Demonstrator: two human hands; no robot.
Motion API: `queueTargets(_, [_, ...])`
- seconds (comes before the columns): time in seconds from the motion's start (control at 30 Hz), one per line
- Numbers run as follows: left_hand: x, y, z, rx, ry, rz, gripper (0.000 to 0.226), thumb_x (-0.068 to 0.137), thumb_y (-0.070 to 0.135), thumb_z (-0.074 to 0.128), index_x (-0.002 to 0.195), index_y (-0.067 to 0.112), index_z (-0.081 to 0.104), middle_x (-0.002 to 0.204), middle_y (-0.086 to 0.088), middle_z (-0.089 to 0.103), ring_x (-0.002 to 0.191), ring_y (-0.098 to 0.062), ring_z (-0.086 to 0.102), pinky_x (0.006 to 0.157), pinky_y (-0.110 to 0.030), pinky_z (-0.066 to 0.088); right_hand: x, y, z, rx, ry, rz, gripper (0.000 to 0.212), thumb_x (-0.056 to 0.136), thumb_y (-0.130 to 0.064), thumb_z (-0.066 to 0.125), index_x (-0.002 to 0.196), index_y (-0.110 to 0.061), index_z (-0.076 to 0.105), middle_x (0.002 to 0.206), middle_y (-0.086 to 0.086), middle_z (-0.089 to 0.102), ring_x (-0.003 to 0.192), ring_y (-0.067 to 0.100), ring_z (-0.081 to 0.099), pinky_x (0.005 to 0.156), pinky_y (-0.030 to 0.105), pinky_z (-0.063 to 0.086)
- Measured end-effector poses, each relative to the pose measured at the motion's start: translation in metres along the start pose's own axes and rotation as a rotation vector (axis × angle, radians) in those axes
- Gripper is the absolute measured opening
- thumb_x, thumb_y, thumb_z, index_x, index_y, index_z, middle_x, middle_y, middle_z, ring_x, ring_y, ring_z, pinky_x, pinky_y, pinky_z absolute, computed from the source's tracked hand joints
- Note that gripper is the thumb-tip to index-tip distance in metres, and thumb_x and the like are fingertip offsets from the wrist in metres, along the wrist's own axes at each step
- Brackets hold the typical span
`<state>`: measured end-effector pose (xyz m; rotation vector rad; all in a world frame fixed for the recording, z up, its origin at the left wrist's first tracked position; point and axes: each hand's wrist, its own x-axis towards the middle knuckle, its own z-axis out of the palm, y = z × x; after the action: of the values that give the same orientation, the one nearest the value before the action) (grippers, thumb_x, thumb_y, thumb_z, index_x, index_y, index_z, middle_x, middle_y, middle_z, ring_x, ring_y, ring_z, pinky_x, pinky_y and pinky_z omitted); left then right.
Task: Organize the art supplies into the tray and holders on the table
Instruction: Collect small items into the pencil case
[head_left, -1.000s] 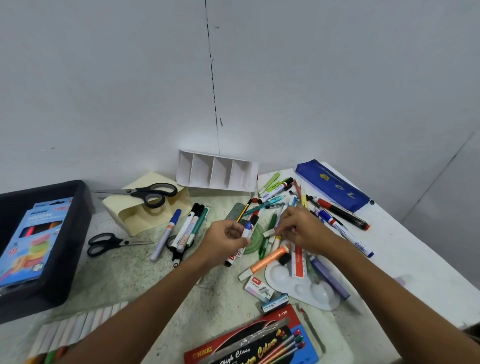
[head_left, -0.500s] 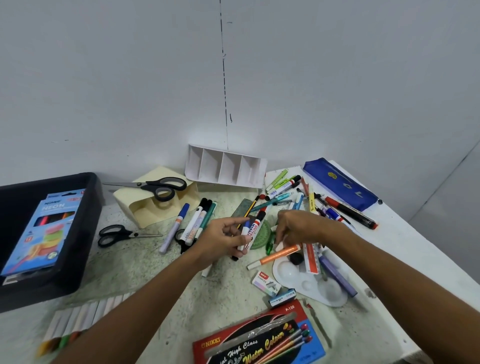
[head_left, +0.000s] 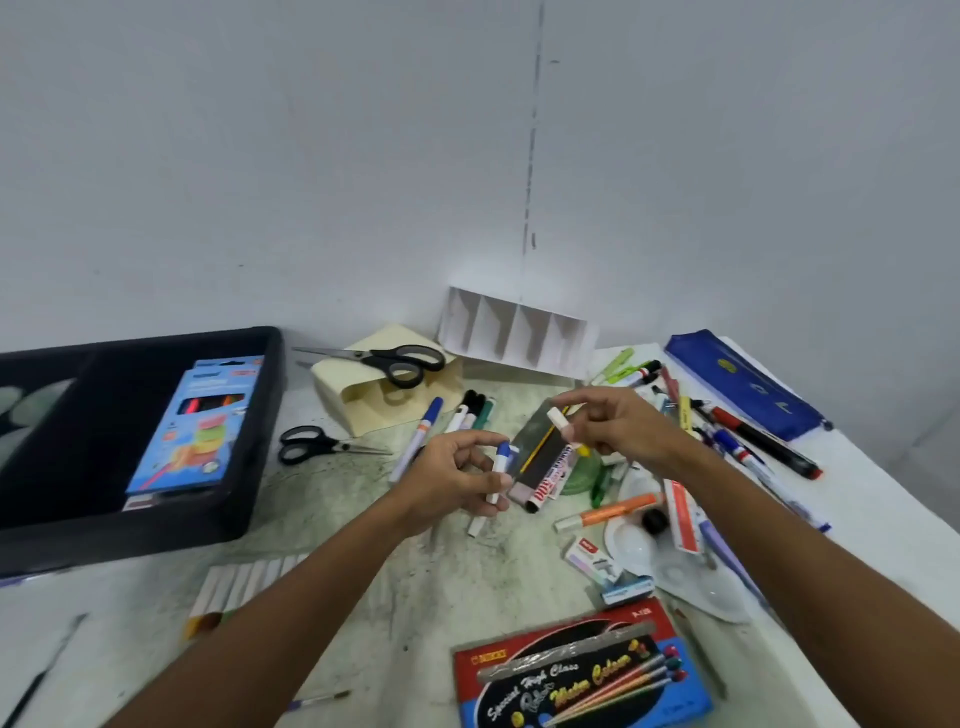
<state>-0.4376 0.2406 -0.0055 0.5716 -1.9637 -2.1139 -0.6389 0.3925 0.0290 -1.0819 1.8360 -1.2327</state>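
Note:
My left hand (head_left: 457, 480) is raised over the table's middle, closed on a blue-capped white marker (head_left: 500, 470); a marker with red lettering (head_left: 551, 475) and a dark one beside it seem part of the same bundle, blurred. My right hand (head_left: 621, 426) pinches a short pale-ended marker (head_left: 560, 419) just right of that bundle. The black tray (head_left: 262, 431) stands at the left with a blue neon box (head_left: 202, 421) inside. A white divided holder (head_left: 514, 332) leans at the wall. A cream holder (head_left: 358, 410) lies on its side.
Black scissors (head_left: 400, 359) rest on the cream holder, another pair (head_left: 311, 447) lies in front. Loose markers (head_left: 470, 410), an orange marker (head_left: 608, 514), a palette (head_left: 675, 571), a blue pencil case (head_left: 743, 384), a watercolour box (head_left: 582, 675) and a crayon row (head_left: 244, 587) crowd the table.
Both hands have lifted off the pile on the right. The right hand now holds a short pale-ended marker, and the left hand's markers have risen with it.

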Motion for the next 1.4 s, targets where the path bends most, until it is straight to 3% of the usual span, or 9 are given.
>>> queueTargets(0.2, [-0.048, 0.008, -0.047, 0.087, 0.129, -0.004, 0.047, 0.078, -0.005, 0.075, 0.118, 0.015, 0.062, 0.077, -0.010, 0.066, 0.066, -0.023, 0.068, 0.055, -0.029, 0.056, 0.015, -0.028, 0.087, 0.065, -0.224, 0.016, 0.027, 0.084, -0.001, 0.070, 0.110, -0.010, 0.069, 0.070, 0.018, 0.046, 0.058, 0.022, 0.041, 0.052, 0.028, 0.036])
queueTargets(0.33, [-0.084, 0.009, -0.083, 0.157, 0.246, -0.048, 0.027, 0.081, -0.003, 0.074, 0.105, -0.001, 0.063, 0.079, -0.016, 0.069, 0.065, -0.019, 0.067, 0.055, -0.025, 0.054, 0.022, -0.041, 0.140, 0.094, -0.304, 0.102, 0.015, 0.085, 0.002, 0.068, 0.099, -0.002, 0.063, 0.074, 0.018, 0.054, 0.057, 0.016, 0.052, 0.051, 0.026, 0.038])
queueTargets(0.53, [-0.118, 0.003, -0.121, 0.266, 0.310, -0.100, 0.010, 0.081, -0.001, 0.073, 0.091, 0.000, 0.073, 0.081, -0.017, 0.071, 0.069, -0.016, 0.065, 0.063, -0.023, 0.054, 0.020, -0.043, 0.187, 0.098, -0.289, 0.164, 0.022, 0.083, 0.001, 0.072, 0.100, -0.009, 0.064, 0.074, 0.018, 0.068, 0.053, 0.018, 0.061, 0.046, 0.025, 0.042])
queueTargets(0.7, [-0.125, -0.001, -0.126, 0.263, 0.262, -0.053, 0.018, 0.079, -0.004, 0.075, 0.093, 0.004, 0.068, 0.079, -0.008, 0.073, 0.071, -0.013, 0.068, 0.064, -0.022, 0.054, 0.011, -0.037, 0.203, 0.105, -0.236, 0.190, 0.018, 0.082, 0.005, 0.071, 0.088, -0.009, 0.061, 0.063, 0.013, 0.069, 0.049, 0.021, 0.062, 0.041, 0.023, 0.036])
queueTargets(0.9, [-0.120, -0.002, -0.117, 0.223, 0.161, -0.072, 0.024, 0.079, -0.010, 0.072, 0.100, -0.002, 0.066, 0.081, -0.016, 0.070, 0.068, -0.025, 0.069, 0.063, -0.030, 0.057, 0.005, -0.035, 0.206, 0.060, -0.143, 0.204, 0.017, 0.083, 0.004, 0.071, 0.088, -0.007, 0.059, 0.056, 0.012, 0.066, 0.044, 0.018, 0.061, 0.040, 0.022, 0.040])
queueTargets(1.07, [-0.111, -0.002, -0.107, 0.372, 0.164, -0.122, 0.024, 0.076, 0.000, 0.080, 0.096, -0.004, 0.068, 0.075, -0.014, 0.071, 0.063, -0.019, 0.069, 0.052, -0.021, 0.051, 0.002, -0.039, 0.208, 0.038, -0.128, 0.229, 0.016, 0.085, 0.002, 0.070, 0.087, -0.009, 0.059, 0.058, 0.011, 0.066, 0.048, 0.019, 0.062, 0.044, 0.024, 0.044])
queueTargets(1.23, [-0.100, -0.011, -0.099, 0.650, 0.192, -0.124, 0.031, 0.076, 0.007, 0.082, 0.105, 0.005, 0.074, 0.075, -0.005, 0.070, 0.045, 0.000, 0.058, 0.049, -0.015, 0.047, 0.004, -0.044, 0.213, -0.034, -0.116, 0.226, 0.014, 0.085, 0.003, 0.069, 0.086, -0.007, 0.059, 0.064, 0.017, 0.065, 0.048, 0.022, 0.060, 0.040, 0.023, 0.041])
queueTargets(1.33, [-0.096, -0.016, -0.092, 0.824, 0.222, -0.047, 0.033, 0.073, 0.015, 0.084, 0.105, 0.011, 0.075, 0.078, 0.002, 0.071, 0.058, 0.003, 0.060, 0.054, -0.008, 0.044, 0.006, -0.044, 0.214, -0.102, -0.108, 0.227, 0.013, 0.083, 0.004, 0.070, 0.085, -0.005, 0.060, 0.063, 0.015, 0.066, 0.043, 0.016, 0.062, 0.038, 0.018, 0.040])
queueTargets(1.4, [-0.095, -0.017, -0.091, 0.900, 0.249, -0.012, 0.032, 0.071, 0.020, 0.086, 0.101, 0.015, 0.076, 0.080, 0.004, 0.072, 0.068, -0.002, 0.062, 0.061, -0.013, 0.049, 0.007, -0.044, 0.215, -0.146, -0.109, 0.226, 0.011, 0.083, 0.003, 0.071, 0.088, -0.002, 0.063, 0.064, 0.016, 0.067, 0.043, 0.015, 0.062, 0.039, 0.019, 0.042])
